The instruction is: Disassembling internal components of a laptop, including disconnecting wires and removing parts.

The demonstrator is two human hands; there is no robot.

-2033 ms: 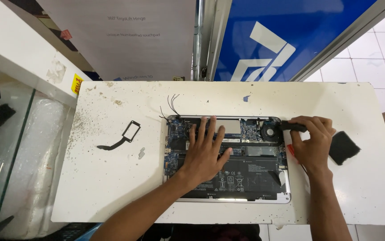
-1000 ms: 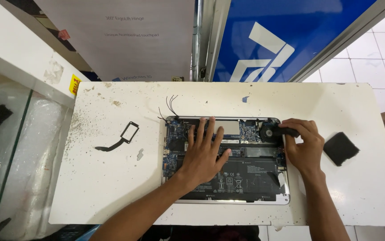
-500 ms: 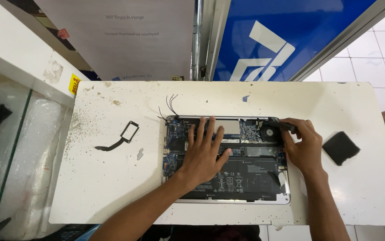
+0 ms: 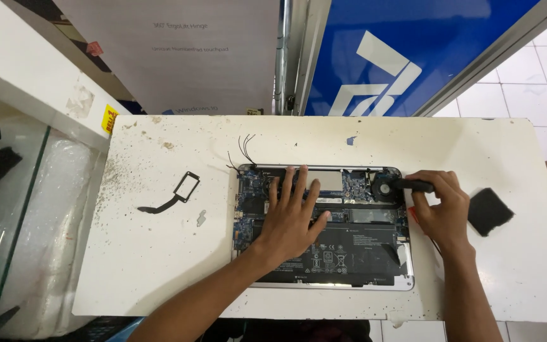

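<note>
Left hand: fingers spread wide, flat on opened silver laptop.
Right hand: gripping black-handled tool, tip at round black fan.
Right of it: black square pad on white table.

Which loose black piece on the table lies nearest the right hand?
The black square pad, just beside the right hand. The other, a thin black frame with a tail, lies left of the opened laptop.

blue sign behind table, yellow sticker
</note>
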